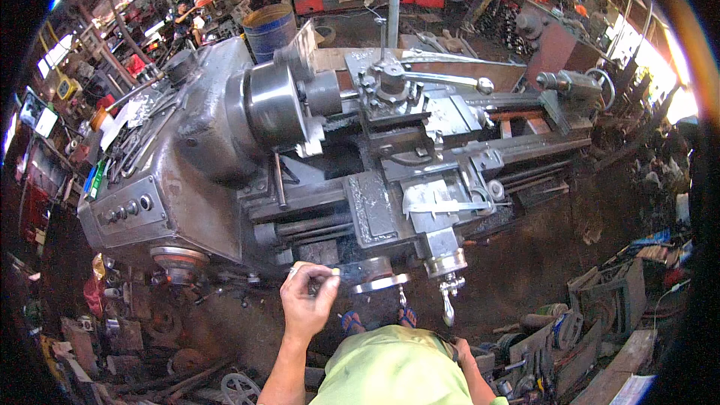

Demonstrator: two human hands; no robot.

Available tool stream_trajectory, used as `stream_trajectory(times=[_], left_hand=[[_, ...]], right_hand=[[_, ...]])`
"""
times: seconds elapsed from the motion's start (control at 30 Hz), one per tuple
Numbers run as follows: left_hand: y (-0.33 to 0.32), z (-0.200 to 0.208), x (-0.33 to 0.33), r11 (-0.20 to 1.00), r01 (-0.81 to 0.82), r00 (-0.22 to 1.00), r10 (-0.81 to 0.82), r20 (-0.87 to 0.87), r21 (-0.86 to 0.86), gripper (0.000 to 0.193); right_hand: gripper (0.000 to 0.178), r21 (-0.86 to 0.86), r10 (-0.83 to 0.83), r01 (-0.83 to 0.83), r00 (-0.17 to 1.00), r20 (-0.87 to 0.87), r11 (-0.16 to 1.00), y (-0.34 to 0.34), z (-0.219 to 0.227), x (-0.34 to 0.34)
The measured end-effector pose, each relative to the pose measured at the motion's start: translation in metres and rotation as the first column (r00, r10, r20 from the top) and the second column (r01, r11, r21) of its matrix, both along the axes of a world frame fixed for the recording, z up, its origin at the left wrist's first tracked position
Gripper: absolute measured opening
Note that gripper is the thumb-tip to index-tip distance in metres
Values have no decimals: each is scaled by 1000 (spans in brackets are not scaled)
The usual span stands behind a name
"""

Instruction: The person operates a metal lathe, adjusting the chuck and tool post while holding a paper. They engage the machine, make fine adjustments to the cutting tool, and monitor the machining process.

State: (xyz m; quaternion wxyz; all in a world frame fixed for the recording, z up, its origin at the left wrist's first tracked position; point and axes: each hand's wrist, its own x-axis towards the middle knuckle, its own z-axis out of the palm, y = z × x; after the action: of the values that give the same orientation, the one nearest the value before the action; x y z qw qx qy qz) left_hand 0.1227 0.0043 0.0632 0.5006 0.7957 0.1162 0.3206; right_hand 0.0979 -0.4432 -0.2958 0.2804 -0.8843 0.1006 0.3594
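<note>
Before me stands a large metal lathe, its chuck (279, 105) gripping a round grey workpiece (324, 93). My left hand (307, 296) is raised in front of the lathe's near side, left of the carriage handwheel (380, 283). Its fingers are curled into a pinch, with a tiny pale thing at the tips, too small to name. My right hand (463, 352) hangs low at my right side, by the hem of my yellow-green shirt; its fingers are mostly hidden. A caliper (448, 206) lies across the cross slide, apart from both hands.
The tool post (391, 81) carries a long lever (450, 79). A crank handle (448, 309) juts toward me from the cross slide. The tailstock (571, 86) stands at the right end. Loose tools (142, 131) cover the headstock; scrap metal and boards (600, 330) lie at lower right.
</note>
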Motion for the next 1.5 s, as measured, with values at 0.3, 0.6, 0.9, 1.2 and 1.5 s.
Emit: stream_trajectory(times=[0.3,0.6,0.9,1.2,1.5], left_hand=[[59,-247,-59,735,-536,751,191,-632,-415,14],[36,-307,-37,513,-638,635,-72,-769,-575,18],[-2,-328,-42,892,-441,387,86,-918,-102,40],[-9,-327,-148,941,-319,152,164,-975,109,36],[-103,-297,-199,819,-566,107,180,-978,89,45]], right_hand=[[49,38,-46,44,997,62,998,16,36,8],[39,44,-162,159,983,88,986,40,61,-7],[40,-23,-145,148,986,87,989,5,45,-49],[56,23,-169,174,977,-129,985,-46,42,19],[48,74,61,-64,997,42,995,-72,45,128]])
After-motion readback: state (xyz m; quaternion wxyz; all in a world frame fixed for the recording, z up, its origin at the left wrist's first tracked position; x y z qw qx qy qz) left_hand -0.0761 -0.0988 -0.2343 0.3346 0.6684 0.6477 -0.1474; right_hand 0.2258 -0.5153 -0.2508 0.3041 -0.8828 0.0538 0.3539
